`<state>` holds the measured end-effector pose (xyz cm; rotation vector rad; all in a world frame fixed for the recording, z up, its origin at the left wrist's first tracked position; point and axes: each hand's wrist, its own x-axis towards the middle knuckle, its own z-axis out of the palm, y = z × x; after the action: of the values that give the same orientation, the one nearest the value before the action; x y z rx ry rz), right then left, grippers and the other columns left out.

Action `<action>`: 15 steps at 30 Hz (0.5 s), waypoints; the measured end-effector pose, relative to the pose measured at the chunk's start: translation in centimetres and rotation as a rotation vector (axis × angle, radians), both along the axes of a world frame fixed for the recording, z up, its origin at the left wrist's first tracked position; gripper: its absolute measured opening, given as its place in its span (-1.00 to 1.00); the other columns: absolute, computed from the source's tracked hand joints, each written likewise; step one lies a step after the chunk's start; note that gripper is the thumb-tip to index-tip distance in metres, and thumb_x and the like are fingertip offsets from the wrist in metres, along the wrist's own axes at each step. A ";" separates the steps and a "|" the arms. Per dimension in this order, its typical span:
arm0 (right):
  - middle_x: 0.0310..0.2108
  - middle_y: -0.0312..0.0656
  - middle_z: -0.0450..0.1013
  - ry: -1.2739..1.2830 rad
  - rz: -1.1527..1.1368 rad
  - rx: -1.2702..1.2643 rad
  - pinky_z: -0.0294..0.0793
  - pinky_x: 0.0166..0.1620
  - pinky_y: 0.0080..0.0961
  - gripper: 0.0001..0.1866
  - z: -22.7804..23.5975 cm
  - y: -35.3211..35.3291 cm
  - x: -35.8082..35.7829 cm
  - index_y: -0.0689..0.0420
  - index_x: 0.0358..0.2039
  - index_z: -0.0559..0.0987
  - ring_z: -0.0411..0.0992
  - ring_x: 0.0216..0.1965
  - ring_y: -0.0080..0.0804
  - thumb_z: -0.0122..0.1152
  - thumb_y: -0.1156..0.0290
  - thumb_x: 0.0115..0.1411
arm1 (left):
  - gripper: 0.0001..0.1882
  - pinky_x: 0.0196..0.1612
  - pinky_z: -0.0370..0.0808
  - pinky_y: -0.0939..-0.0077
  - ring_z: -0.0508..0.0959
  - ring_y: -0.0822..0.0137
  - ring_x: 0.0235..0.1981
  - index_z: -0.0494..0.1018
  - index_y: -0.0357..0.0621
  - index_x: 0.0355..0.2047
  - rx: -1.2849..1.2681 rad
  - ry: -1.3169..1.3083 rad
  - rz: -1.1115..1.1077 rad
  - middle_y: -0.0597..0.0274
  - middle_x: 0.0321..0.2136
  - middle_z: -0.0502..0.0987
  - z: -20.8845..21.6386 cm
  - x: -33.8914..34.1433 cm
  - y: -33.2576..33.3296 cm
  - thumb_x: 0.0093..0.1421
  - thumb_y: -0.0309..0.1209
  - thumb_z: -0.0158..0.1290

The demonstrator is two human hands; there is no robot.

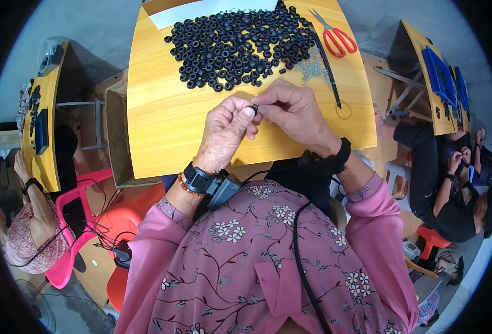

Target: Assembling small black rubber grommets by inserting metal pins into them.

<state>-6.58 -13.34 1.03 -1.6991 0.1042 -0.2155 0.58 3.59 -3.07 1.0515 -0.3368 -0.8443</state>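
We see both hands meeting over the near half of the yellow worktop (pixel 162 128), just above its front edge, so the work sits close to the body and right under the eyes. The left hand (pixel 223 133) has its grip closed on a small black ring (pixel 254 108), pinched between thumb and fingertips; the right hand (pixel 293 111) has its thumb and forefinger closed on the same ring from the other side, probably to steady or turn it, though the ring is too small for us to tell what is being done to it. The heap of black rings (pixel 237 44) lies spread toward the far edge, within reach yet clear of the working space. A long black cable tie (pixel 327 61) with a thin wire loop at its near end lies along the right edge, and red-handled scissors (pixel 335 36) rest at the far right corner, parked on the right hand's side. A white sheet (pixel 201 10) lies at the far edge. An open cardboard box (pixel 118 139) stands against the left edge, where things could be dropped in. Other people work at similar benches to either side.
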 end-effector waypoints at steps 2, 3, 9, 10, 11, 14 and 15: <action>-0.46 -0.33 0.42 -0.003 0.000 -0.057 0.38 -0.38 -0.64 -0.87 0.5 -0.1 0.1 0.19 -0.29 0.68 0.40 -0.46 -0.65 0.27 0.62 0.15 | -0.81 -0.39 0.47 0.65 0.49 0.52 -0.46 0.43 -0.22 -0.13 -0.010 -0.020 0.003 0.24 -0.37 0.56 0.1 0.0 0.0 0.39 -0.35 0.06; -0.47 -0.34 0.42 -0.002 -0.003 -0.098 0.36 -0.39 -0.64 -0.88 0.7 -0.1 0.2 0.19 -0.29 0.68 0.38 -0.47 -0.65 0.28 0.62 0.15 | -0.81 -0.40 0.46 0.65 0.48 0.53 -0.47 0.43 -0.21 -0.13 -0.007 -0.018 0.006 0.24 -0.38 0.56 0.1 0.0 0.0 0.38 -0.35 0.06; -0.50 -0.31 0.39 -0.038 0.036 -0.198 0.32 -0.42 -0.58 -0.90 0.8 -0.4 0.3 0.18 -0.32 0.68 0.34 -0.48 -0.58 0.29 0.58 0.13 | -0.85 -0.43 0.43 0.67 0.46 0.55 -0.50 0.43 -0.21 -0.13 -0.004 -0.017 0.005 0.25 -0.41 0.56 0.2 0.0 0.2 0.38 -0.39 0.06; -0.50 -0.30 0.39 -0.062 0.044 -0.220 0.33 -0.42 -0.56 -0.90 0.7 -0.4 0.3 0.18 -0.32 0.68 0.35 -0.48 -0.55 0.28 0.58 0.13 | -0.85 -0.43 0.43 0.67 0.46 0.55 -0.50 0.43 -0.21 -0.14 -0.001 -0.024 0.012 0.24 -0.41 0.56 0.2 0.0 0.2 0.38 -0.40 0.06; -0.50 -0.28 0.39 -0.083 0.049 -0.268 0.34 -0.42 -0.54 -0.91 0.6 -0.4 0.3 0.18 -0.34 0.67 0.36 -0.47 -0.51 0.28 0.58 0.12 | -0.86 -0.43 0.43 0.67 0.46 0.55 -0.50 0.43 -0.21 -0.14 0.001 -0.031 0.018 0.24 -0.41 0.56 0.1 -0.1 0.2 0.38 -0.41 0.05; -0.50 -0.23 0.40 -0.151 0.068 -0.397 0.37 -0.41 -0.48 -0.94 0.5 -0.4 0.4 0.19 -0.37 0.64 0.39 -0.47 -0.41 0.27 0.58 0.11 | -0.91 -0.48 0.42 0.72 0.43 0.60 -0.54 0.47 -0.24 -0.21 -0.006 -0.033 0.057 0.32 -0.45 0.53 0.2 -0.3 0.0 0.37 -0.46 0.05; -0.50 -0.22 0.41 -0.174 0.076 -0.434 0.38 -0.40 -0.46 -0.95 0.5 -0.4 0.5 0.20 -0.38 0.63 0.40 -0.47 -0.38 0.27 0.58 0.11 | -0.91 -0.48 0.42 0.71 0.43 0.60 -0.54 0.46 -0.24 -0.22 -0.007 -0.046 0.057 0.32 -0.46 0.53 0.2 -0.4 -0.1 0.37 -0.47 0.04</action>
<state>-6.11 -13.77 1.52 -2.1016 -0.1472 -0.3472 0.23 3.51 -2.89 1.0699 -0.3464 -0.7682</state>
